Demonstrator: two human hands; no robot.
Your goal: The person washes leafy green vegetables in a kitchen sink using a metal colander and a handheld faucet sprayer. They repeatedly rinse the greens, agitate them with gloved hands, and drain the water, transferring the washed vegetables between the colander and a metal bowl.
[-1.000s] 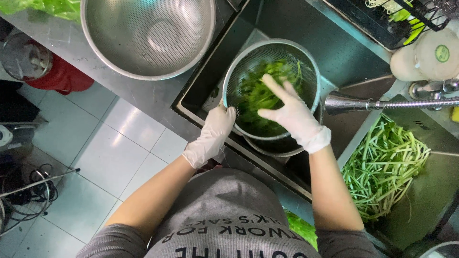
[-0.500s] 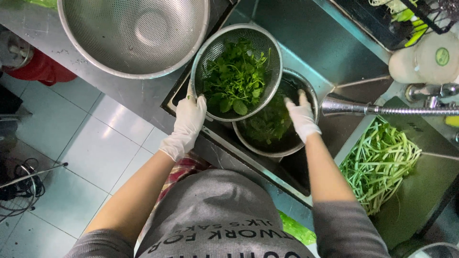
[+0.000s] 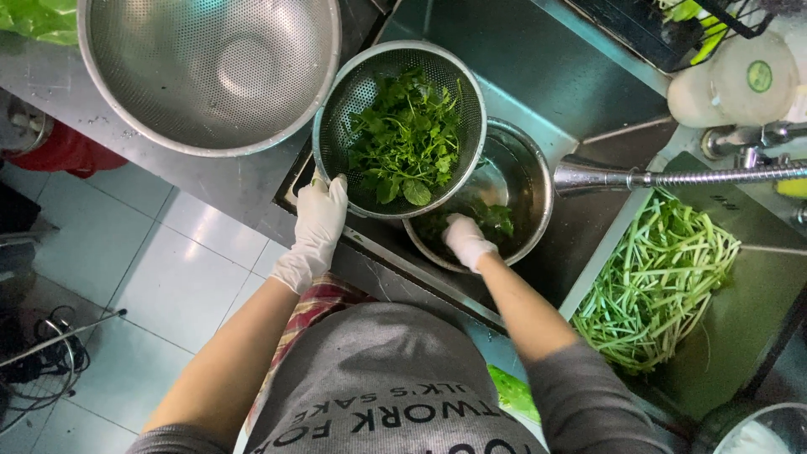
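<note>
A perforated steel colander point(image 3: 361, 92) of leafy greens point(image 3: 408, 139) is held over the sink point(image 3: 538, 76), the gloved left hand point(image 3: 319, 223) clasping its rim. The gloved right hand point(image 3: 465, 240) dips into the steel bowl point(image 3: 525, 176) beneath, apparently gathering leaves. Green stalks point(image 3: 656, 277) lie nearby.

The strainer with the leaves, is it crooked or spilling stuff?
A little crooked. The left hand holds the strainer by its rim, tilted half over the steel bowl in the sink. A few leaves lie in that bowl, where the right hand reaches. Nothing has spilled outside.
</note>
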